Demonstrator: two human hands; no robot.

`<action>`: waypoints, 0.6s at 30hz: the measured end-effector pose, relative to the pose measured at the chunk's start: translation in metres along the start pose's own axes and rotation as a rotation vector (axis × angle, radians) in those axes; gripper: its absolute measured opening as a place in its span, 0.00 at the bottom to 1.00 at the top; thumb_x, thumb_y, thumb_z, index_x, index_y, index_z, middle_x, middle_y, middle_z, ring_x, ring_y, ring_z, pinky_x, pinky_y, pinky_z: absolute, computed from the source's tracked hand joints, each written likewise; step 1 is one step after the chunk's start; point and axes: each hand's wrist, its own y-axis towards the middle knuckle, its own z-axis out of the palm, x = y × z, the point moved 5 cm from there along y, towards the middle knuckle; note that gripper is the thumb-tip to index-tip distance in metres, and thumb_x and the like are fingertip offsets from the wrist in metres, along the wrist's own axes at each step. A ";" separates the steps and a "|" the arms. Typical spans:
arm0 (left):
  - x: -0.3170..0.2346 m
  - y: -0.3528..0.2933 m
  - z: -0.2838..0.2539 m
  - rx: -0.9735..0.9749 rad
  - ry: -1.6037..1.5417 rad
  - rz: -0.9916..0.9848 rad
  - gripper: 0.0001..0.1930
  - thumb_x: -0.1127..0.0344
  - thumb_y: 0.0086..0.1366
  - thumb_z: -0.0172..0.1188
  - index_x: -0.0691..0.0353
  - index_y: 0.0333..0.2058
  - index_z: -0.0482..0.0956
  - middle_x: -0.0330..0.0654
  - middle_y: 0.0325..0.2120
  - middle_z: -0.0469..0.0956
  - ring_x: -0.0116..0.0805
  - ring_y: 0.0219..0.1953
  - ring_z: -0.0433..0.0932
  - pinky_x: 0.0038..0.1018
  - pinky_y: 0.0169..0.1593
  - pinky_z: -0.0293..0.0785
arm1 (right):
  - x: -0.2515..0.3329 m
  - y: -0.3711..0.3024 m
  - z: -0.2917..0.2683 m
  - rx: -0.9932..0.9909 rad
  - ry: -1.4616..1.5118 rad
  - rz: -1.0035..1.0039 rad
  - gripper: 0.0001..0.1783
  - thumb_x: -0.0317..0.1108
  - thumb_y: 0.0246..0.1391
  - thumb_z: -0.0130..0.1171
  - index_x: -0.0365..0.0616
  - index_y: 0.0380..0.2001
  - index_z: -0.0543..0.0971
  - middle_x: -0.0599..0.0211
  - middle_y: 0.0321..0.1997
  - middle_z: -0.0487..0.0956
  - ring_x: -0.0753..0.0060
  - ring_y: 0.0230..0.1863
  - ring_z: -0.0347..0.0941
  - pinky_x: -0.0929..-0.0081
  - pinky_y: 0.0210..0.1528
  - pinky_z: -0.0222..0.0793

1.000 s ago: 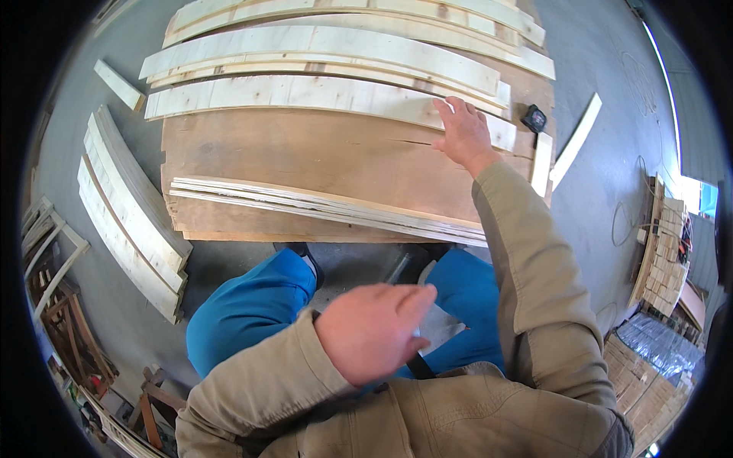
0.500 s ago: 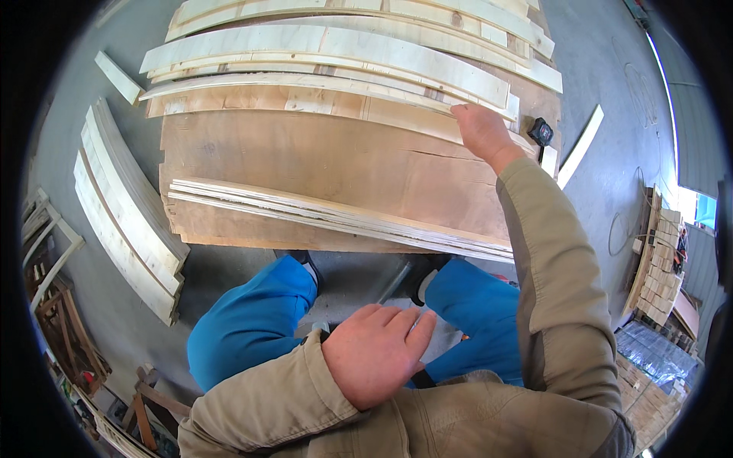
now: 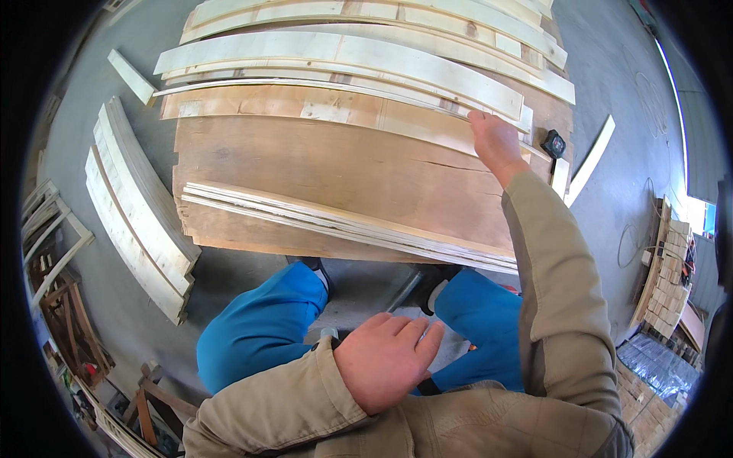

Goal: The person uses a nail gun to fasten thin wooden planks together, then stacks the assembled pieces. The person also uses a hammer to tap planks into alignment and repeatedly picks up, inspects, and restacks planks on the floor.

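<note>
My right hand (image 3: 498, 143) reaches across the low brown work board (image 3: 321, 156) and pinches the right end of a long, thin wooden strip (image 3: 305, 85). The strip runs left along a row of pale, slightly curved planks (image 3: 343, 55) and appears almost edge-on. Directly below it lies a wider plank (image 3: 252, 101) with several patches of different tone. My left hand (image 3: 388, 359) hovers over my lap, back upward, fingers loosely stretched and holding nothing I can see; its palm is hidden. Nearer to me, a bundle of narrow strips (image 3: 343, 223) lies slanted on the board.
A black tape measure (image 3: 553, 143) sits at the board's right edge. Curved planks (image 3: 137, 221) are stacked on the floor at left. Loose wood pieces (image 3: 592, 160) lie at right, with stacked small blocks (image 3: 666, 278) farther out. My knees (image 3: 259, 309) stand close to the board's near edge.
The strip in my right hand has tipped from showing its face to nearly edge-on, exposing more of the plank below. The whole view has shifted slightly; my left hand stays over my lap.
</note>
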 end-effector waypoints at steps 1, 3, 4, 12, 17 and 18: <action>0.000 0.000 0.000 0.002 -0.007 -0.005 0.35 0.62 0.52 0.74 0.69 0.57 0.74 0.51 0.49 0.80 0.49 0.50 0.82 0.40 0.55 0.78 | -0.001 -0.001 -0.001 -0.025 0.022 0.012 0.06 0.28 0.59 0.50 0.43 0.38 0.76 0.53 0.37 0.84 0.45 0.42 0.82 0.50 0.42 0.77; 0.001 -0.001 0.001 0.001 -0.019 -0.018 0.35 0.62 0.52 0.75 0.69 0.57 0.74 0.51 0.50 0.80 0.48 0.50 0.82 0.40 0.55 0.78 | -0.003 -0.003 -0.007 -0.082 0.077 0.025 0.06 0.30 0.60 0.52 0.45 0.39 0.77 0.54 0.37 0.84 0.46 0.42 0.81 0.50 0.42 0.77; 0.001 -0.002 0.001 0.007 -0.011 -0.025 0.35 0.62 0.52 0.74 0.69 0.57 0.73 0.51 0.50 0.80 0.48 0.50 0.82 0.39 0.55 0.78 | -0.004 -0.003 -0.012 -0.116 0.103 0.030 0.07 0.30 0.60 0.52 0.46 0.40 0.77 0.55 0.38 0.84 0.46 0.42 0.81 0.50 0.42 0.76; 0.007 -0.001 0.006 0.036 0.134 -0.046 0.34 0.61 0.56 0.72 0.70 0.59 0.71 0.53 0.49 0.81 0.50 0.51 0.81 0.40 0.57 0.76 | 0.003 -0.019 -0.101 -0.220 0.181 -0.016 0.09 0.35 0.60 0.62 0.46 0.42 0.80 0.55 0.39 0.84 0.44 0.43 0.80 0.50 0.43 0.75; 0.014 0.002 -0.007 -0.098 0.207 -0.106 0.24 0.56 0.63 0.68 0.66 0.51 0.74 0.50 0.45 0.81 0.50 0.50 0.81 0.42 0.55 0.76 | 0.005 -0.064 -0.161 -0.211 0.153 0.037 0.09 0.36 0.59 0.63 0.45 0.40 0.80 0.54 0.39 0.84 0.43 0.42 0.80 0.51 0.43 0.74; 0.014 0.001 -0.013 -0.172 0.200 -0.121 0.25 0.56 0.62 0.68 0.66 0.52 0.75 0.51 0.46 0.81 0.51 0.51 0.81 0.43 0.56 0.76 | 0.005 -0.077 -0.173 -0.213 0.143 0.037 0.09 0.36 0.59 0.63 0.45 0.40 0.81 0.54 0.39 0.83 0.43 0.42 0.80 0.51 0.43 0.75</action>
